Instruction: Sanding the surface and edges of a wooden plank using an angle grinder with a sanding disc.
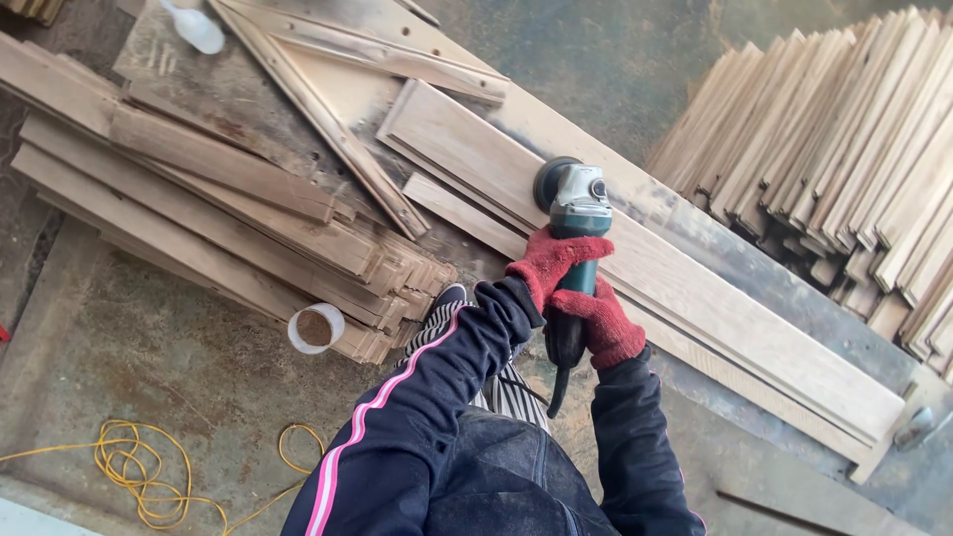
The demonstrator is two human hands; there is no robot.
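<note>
Dark-sleeved arms, left hand (549,260) and right hand (606,323) (red gloves) both clenched on angle grinder (576,223); disc on long plank (635,258) may snag, plank apparently unclamped.

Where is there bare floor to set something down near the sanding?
Bare concrete lies between the yellow cord, the tape roll and the plank pile, and at top centre before the stacked slats. Crowded where both hands grip the grinder on the long board.

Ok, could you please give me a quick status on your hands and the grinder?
Left hand and right hand both gripping angle grinder. Disc on long plank. Nothing blocking.
</note>
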